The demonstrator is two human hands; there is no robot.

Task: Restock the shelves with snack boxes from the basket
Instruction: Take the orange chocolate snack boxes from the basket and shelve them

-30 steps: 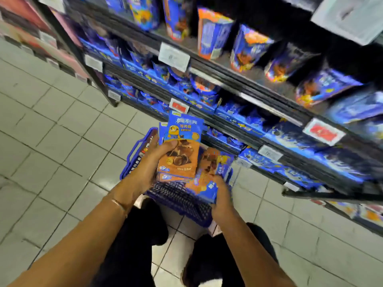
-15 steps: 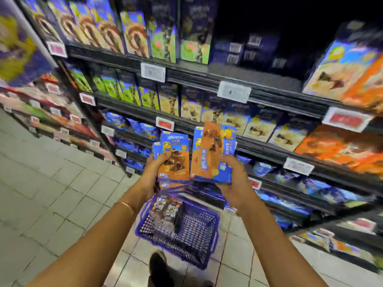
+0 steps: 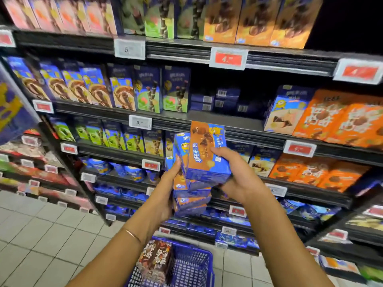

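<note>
I hold a stack of blue-and-orange snack boxes (image 3: 202, 162) in front of the shelves, at chest height. My left hand (image 3: 169, 183) grips the stack from the left side and underneath. My right hand (image 3: 234, 172) grips the top box from the right, thumb across its front. On the floor below stands the blue wire basket (image 3: 199, 266), with brown snack boxes (image 3: 155, 259) left in it. A dark gap (image 3: 232, 96) opens on the shelf straight ahead, with low dark-blue boxes at its back.
Black shelves (image 3: 207, 121) run across the view, filled with blue, green and orange snack boxes and price tags. Orange boxes (image 3: 339, 119) stand right of the gap. A shelf end post (image 3: 68, 162) slants at the left. White tiled floor (image 3: 41, 235) lies lower left.
I have stood up from the basket and lifted both hands' boxes up to shelf height. The two bunches are now together as one stack, and my view has risen to higher shelves.
</note>
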